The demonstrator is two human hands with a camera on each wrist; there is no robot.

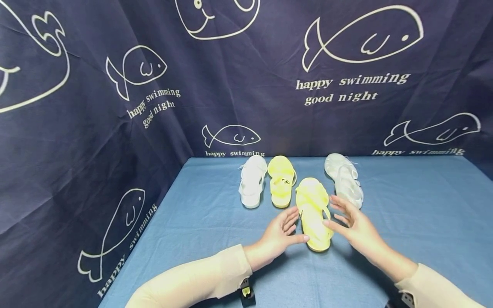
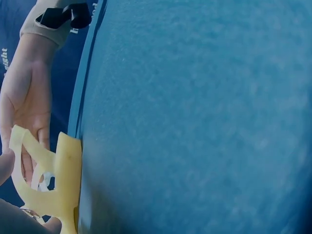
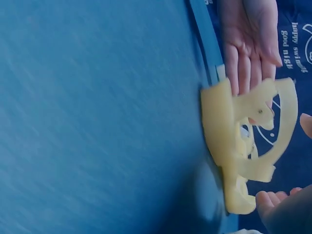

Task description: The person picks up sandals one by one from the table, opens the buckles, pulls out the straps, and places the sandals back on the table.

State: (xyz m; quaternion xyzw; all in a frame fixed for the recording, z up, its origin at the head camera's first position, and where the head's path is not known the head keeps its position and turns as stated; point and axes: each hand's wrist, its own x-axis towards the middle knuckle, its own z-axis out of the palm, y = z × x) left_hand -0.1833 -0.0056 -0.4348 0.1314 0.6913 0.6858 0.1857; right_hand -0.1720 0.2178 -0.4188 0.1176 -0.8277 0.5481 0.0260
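Observation:
A yellow sandal (image 1: pixel 313 214) lies on the blue cloth between both hands, its toe pointing away from me. My left hand (image 1: pixel 278 234) is on its left side, fingers extended, thumb tip over the heel's edge. On the other side, my right hand (image 1: pixel 356 226) has spread, slightly bent fingers, its thumb tip over the sandal's strap side. Whether either thumb touches the sandal, I cannot tell. Both wrist views show the sandal side-on, sole on the cloth, straps arching up; the opposite hand's fingers look loose behind it.
Behind and to the left stand a second yellow sandal (image 1: pixel 281 182) and a white sandal (image 1: pixel 252 182), side by side. A pale, translucent sandal (image 1: pixel 344 179) lies behind my right hand. Dark blue fabric (image 1: pixel 269 85) with fish drawings hangs at the back and left of the blue table (image 1: pixel 185 222).

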